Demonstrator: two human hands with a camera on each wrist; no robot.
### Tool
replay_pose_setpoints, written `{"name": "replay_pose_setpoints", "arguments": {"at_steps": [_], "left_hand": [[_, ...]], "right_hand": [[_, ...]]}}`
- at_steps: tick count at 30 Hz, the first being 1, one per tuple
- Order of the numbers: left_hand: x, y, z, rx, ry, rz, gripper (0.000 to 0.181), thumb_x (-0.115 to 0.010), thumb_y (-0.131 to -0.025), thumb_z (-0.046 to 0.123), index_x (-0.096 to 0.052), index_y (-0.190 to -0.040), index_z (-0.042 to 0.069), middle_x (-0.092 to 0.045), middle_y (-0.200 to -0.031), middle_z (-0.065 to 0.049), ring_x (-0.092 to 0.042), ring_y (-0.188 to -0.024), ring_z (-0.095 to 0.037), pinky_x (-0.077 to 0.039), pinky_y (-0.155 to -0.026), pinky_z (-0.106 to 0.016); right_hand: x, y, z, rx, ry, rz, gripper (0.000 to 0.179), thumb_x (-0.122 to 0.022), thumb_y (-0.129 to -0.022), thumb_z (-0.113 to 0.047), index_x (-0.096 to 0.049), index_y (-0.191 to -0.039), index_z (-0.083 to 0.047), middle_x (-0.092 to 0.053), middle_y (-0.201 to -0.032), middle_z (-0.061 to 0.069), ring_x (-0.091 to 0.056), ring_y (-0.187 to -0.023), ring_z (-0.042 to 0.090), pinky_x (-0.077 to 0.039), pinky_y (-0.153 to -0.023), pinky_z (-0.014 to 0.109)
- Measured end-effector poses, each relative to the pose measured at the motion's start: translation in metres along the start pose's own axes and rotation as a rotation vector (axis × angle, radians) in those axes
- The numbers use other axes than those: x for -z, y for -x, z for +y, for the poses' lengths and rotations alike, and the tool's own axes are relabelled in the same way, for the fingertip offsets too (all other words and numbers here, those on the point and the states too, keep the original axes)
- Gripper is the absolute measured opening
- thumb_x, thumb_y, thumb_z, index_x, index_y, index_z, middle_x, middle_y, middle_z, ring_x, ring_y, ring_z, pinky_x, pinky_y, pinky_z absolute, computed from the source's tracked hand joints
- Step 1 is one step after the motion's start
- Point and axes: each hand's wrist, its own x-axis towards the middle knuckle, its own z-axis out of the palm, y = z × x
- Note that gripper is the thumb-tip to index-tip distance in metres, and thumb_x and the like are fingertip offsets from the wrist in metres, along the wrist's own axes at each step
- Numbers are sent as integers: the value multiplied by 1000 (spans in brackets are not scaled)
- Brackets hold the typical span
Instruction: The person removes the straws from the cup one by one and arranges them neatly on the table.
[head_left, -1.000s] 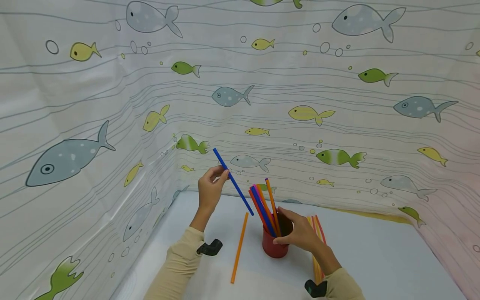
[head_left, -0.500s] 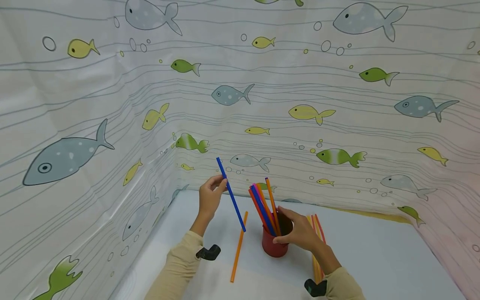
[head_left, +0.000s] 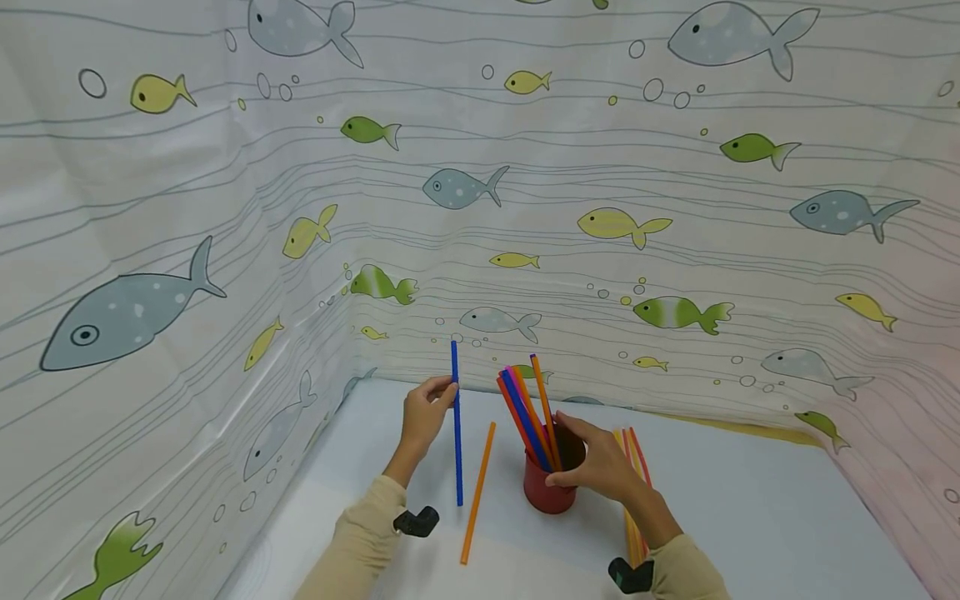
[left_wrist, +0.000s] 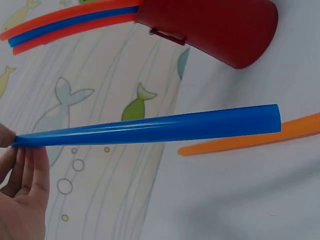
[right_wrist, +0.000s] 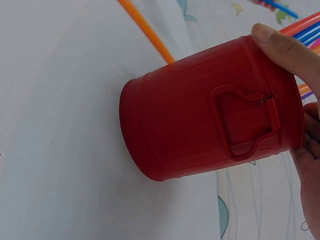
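A blue straw (head_left: 458, 450) hangs almost upright, pinched near its upper end between the thumb and fingers of my left hand (head_left: 425, 414). In the left wrist view the blue straw (left_wrist: 165, 128) stretches from the fingertips across the picture. My right hand (head_left: 597, 460) grips the rim of a red metal bucket (head_left: 549, 494) from its right side. The right wrist view shows the bucket's small wire handle (right_wrist: 245, 127) and the thumb on its rim. Several colored straws (head_left: 528, 417), orange, blue, red and pink, lean leftward inside the bucket.
A single orange straw (head_left: 477, 496) lies on the white table (head_left: 750, 508) between the left hand and the bucket. More yellow and red straws (head_left: 633, 500) lie partly under the right forearm. A fish-patterned sheet (head_left: 675, 267) surrounds the table's back and sides.
My left hand has come down, and the blue straw has swung from a slant to nearly vertical, its lower end moving left past the orange straw. The right hand and bucket stay put.
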Motion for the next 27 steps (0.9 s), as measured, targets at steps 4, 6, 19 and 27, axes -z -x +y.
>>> {"name": "replay_pose_setpoints", "arguments": {"at_steps": [4, 6, 19, 27], "left_hand": [[-2, 6, -14, 30, -16, 4, 31, -68, -94, 23, -69, -116, 3, -71, -103, -13, -69, -85, -24, -57, -75, -23], [-3, 10, -19, 46, -22, 4, 29, -69, -93, 23, -70, -115, 4, -71, -100, -13, -69, -82, -22, -57, -74, -24], [-13, 27, -45, 113, -103, -31, 24, -70, -91, 17, -72, -109, 1, -72, -90, -8, -68, -76, -18, -57, -67, -26], [-18, 33, -60, 139, -110, -102, 25, -70, -92, 17, -71, -109, -1, -71, -97, -11, -68, -82, -19, -58, -69, -26]], "right_hand": [[0, 0, 0, -2, 6, 3, 103, -92, -58, -48, -46, -146, -20, -55, -137, -5, -54, -123, 20, -51, -95, 44], [0, 1, -1, -3, 7, 3, 104, -92, -58, -49, -46, -146, -19, -55, -138, -5, -54, -123, 20, -51, -95, 44], [0, 1, -2, 9, -1, 10, 103, -92, -58, -48, -46, -146, -20, -56, -137, -2, -55, -121, 21, -51, -94, 44], [0, 1, -4, -3, -2, 4, 102, -93, -58, -45, -46, -146, -20, -56, -137, -4, -54, -122, 20, -50, -96, 44]]}}
